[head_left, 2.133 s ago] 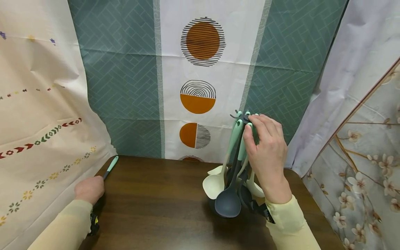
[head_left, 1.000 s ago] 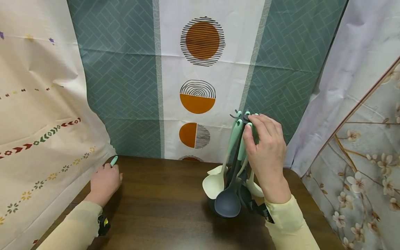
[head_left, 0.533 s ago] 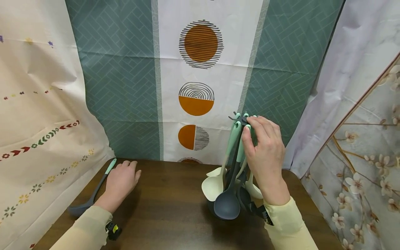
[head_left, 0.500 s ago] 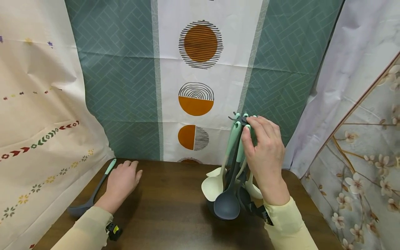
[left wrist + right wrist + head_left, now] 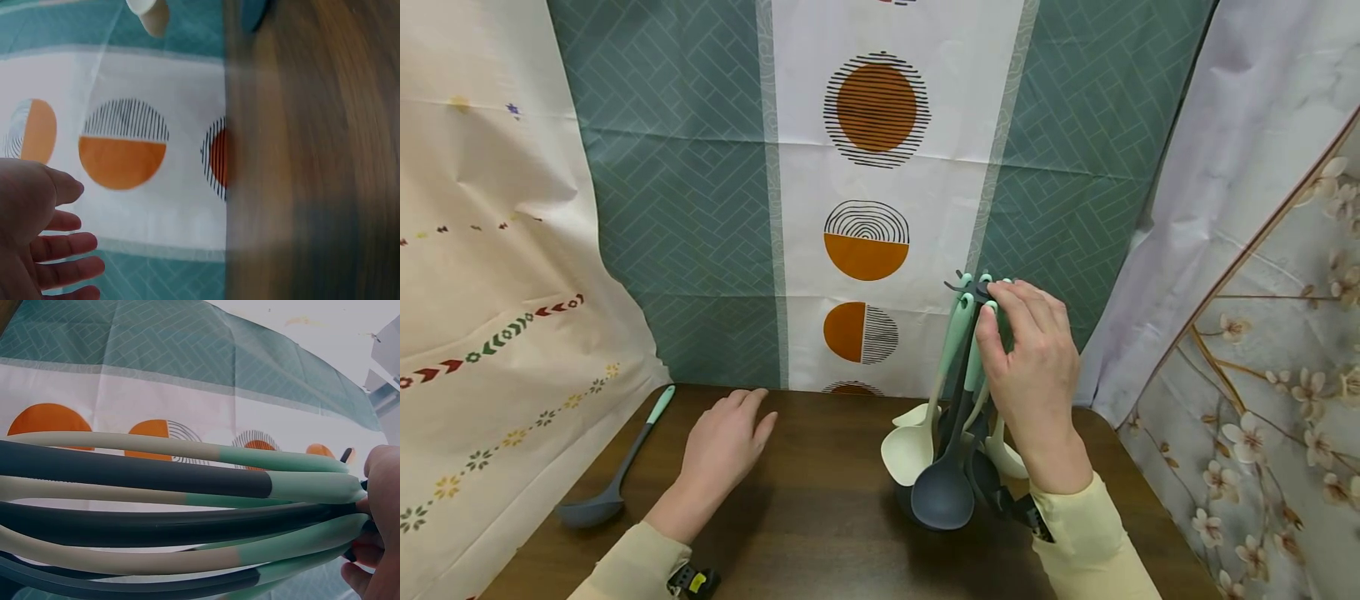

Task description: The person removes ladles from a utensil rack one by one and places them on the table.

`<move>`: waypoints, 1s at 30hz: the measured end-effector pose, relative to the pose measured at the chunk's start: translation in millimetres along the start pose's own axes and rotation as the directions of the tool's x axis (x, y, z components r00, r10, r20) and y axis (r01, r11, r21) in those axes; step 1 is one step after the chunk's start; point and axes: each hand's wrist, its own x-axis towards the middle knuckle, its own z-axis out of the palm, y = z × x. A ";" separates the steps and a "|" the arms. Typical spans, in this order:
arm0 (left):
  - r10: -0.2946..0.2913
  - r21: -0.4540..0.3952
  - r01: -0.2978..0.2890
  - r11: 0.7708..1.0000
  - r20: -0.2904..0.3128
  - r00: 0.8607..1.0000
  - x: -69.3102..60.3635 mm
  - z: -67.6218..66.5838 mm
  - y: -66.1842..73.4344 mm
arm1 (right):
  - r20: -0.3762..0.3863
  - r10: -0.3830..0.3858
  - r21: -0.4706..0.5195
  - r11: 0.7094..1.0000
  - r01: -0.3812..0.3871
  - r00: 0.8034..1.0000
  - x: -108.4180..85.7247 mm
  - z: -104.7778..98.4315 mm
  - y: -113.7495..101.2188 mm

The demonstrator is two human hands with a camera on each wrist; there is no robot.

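A rotating-style utensil rack (image 5: 982,289) with a dark hooked top stands at the right of the table, hung with several cream and dark grey utensils with mint handles. At its front hangs a dark grey ladle (image 5: 943,493), beside a cream ladle (image 5: 907,453). My right hand (image 5: 1037,367) holds the rack's top, thumb and fingers bent about it; in the right wrist view the handles (image 5: 312,486) run up to the fingers. Another dark grey ladle (image 5: 593,507) lies on the left of the table. My left hand (image 5: 726,440), fingers loosely extended, is right of it, holding nothing.
The brown wooden table (image 5: 820,500) ends at a green and white curtain (image 5: 700,208) behind. A cream cloth (image 5: 512,333) hangs along the left edge, and a floral curtain (image 5: 1262,450) along the right.
My left hand has let go of the dark grey ladle, which now lies on the table at the left, and moved right, away from it. My right hand stays on the rack.
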 end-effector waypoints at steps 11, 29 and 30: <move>0.043 -0.119 -0.048 0.992 -0.044 0.998 -2.3 -1.3 40.8 | 0.001 -0.002 0.002 1.000 0.002 1.000 1.0 1.4 1.5; 0.037 -0.317 -0.062 0.946 -0.086 0.996 -14.7 9.7 98.9 | 0.007 -0.009 -0.012 1.000 0.009 1.000 0.7 0.6 1.2; 0.039 -0.324 -0.065 0.944 -0.086 0.995 -14.7 10.2 101.5 | 0.007 -0.008 -0.010 1.000 0.008 1.000 0.7 0.7 0.8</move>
